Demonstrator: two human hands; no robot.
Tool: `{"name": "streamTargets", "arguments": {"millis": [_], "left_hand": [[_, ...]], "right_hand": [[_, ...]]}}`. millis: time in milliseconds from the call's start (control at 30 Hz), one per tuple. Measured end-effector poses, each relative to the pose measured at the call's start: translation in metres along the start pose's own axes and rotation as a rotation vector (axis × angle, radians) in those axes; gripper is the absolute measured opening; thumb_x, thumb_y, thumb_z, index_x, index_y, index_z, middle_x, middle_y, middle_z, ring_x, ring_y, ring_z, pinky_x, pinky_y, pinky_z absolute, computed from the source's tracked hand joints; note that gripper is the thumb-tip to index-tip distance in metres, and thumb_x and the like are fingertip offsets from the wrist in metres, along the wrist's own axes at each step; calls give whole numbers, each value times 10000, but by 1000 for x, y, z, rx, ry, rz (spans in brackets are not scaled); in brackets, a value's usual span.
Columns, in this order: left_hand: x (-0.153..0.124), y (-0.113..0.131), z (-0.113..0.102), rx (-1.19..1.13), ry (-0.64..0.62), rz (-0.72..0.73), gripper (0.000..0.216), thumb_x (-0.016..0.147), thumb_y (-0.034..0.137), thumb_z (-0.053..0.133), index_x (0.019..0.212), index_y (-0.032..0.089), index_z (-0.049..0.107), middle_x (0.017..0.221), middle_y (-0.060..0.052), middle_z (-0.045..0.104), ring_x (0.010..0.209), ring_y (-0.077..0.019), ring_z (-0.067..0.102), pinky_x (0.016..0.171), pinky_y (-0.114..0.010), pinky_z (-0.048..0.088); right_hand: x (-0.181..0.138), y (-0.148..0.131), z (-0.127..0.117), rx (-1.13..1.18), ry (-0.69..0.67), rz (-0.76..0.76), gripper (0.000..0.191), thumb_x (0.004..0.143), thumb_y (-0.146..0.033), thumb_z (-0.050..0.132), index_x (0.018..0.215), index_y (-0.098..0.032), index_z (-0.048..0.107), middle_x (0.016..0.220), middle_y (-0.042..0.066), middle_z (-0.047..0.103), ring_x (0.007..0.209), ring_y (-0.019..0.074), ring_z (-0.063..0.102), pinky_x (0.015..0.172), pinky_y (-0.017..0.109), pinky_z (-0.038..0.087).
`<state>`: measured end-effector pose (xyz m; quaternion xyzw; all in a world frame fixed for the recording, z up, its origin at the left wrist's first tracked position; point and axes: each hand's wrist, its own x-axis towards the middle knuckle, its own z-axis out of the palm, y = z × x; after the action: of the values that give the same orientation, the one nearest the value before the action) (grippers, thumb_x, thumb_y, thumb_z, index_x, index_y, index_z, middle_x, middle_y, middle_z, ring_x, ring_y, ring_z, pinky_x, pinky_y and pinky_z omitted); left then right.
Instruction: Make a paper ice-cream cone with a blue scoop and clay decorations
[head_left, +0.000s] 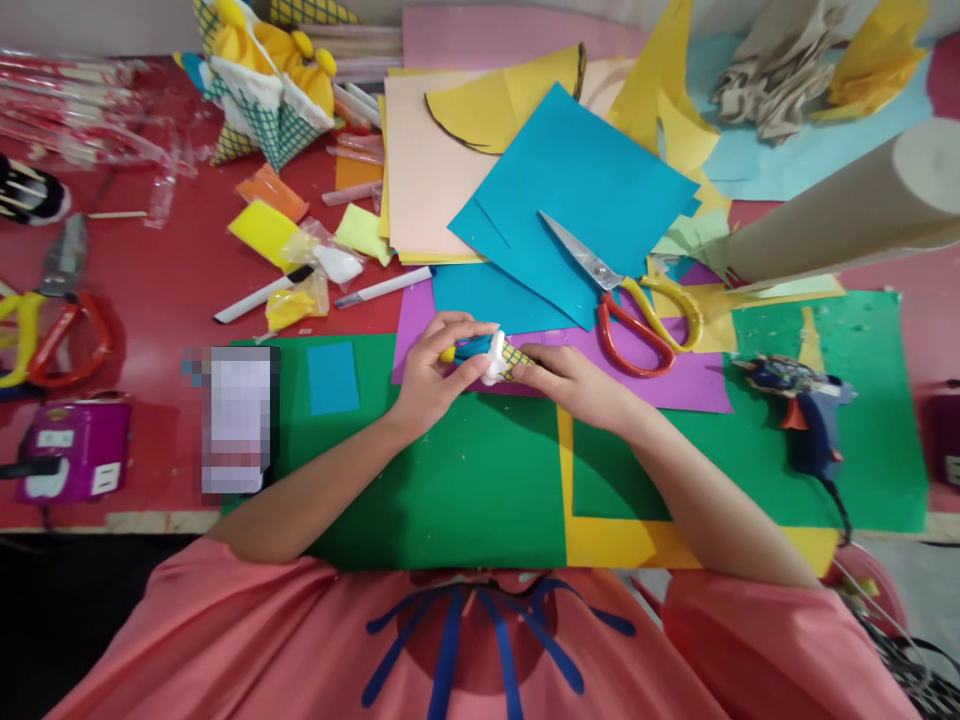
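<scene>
Between both hands is a small paper ice cream cone point(517, 362), lying sideways with its tip to the right. Its cone is yellow with a dark crosshatch, a white band circles the rim, and a blue top with a yellow ball points left. My left hand point(433, 372) is closed around the blue top and white band. The fingers of my right hand point(566, 378) pinch the narrow yellow end, hiding the tip. Beneath them lie purple paper point(675, 385) and green paper point(450, 480). Scissors point(600, 270) with red and yellow handles rest just beyond my right hand.
At right are a blue glue gun point(816, 425) and a large paper roll point(840, 210). Blue sheets point(570, 190) lie ahead. Finished cones point(274, 80) stand at the back left. Markers point(386, 287), a phone point(236, 420), a purple power box point(73, 450) and more scissors point(67, 320) are leftward.
</scene>
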<state>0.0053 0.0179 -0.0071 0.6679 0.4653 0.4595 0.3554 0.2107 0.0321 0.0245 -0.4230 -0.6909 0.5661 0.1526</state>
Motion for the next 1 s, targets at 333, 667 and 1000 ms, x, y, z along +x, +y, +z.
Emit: {"name": "streamTargets", "arguments": {"millis": [333,667,1000], "left_hand": [[1,1,-1,-22,39,-38,282,844,451,651,1046,259,693,1040,-33,659,983,-164,633,875,-284,527],[4,1,-1,-50,96,-122,309,868,501,606,983,221,668,979,-29,711,932,-163,671,831,-281,528],[1,2,2,-61,88,-64,226,848,437,656,934,228,671,950,-16,693,921,-139,651,819,-264,515]], "right_hand": [[2,1,8,-63,64,-12,302,914,-425,455,873,-141,549,690,3,517,602,116,429,569,267,283],[4,3,4,-70,159,-62,319,868,-470,524,848,-152,526,676,-16,461,596,109,401,544,259,269],[3,-1,1,139,51,31,412,858,-544,579,865,-134,614,636,-40,403,567,83,337,513,256,220]]}}
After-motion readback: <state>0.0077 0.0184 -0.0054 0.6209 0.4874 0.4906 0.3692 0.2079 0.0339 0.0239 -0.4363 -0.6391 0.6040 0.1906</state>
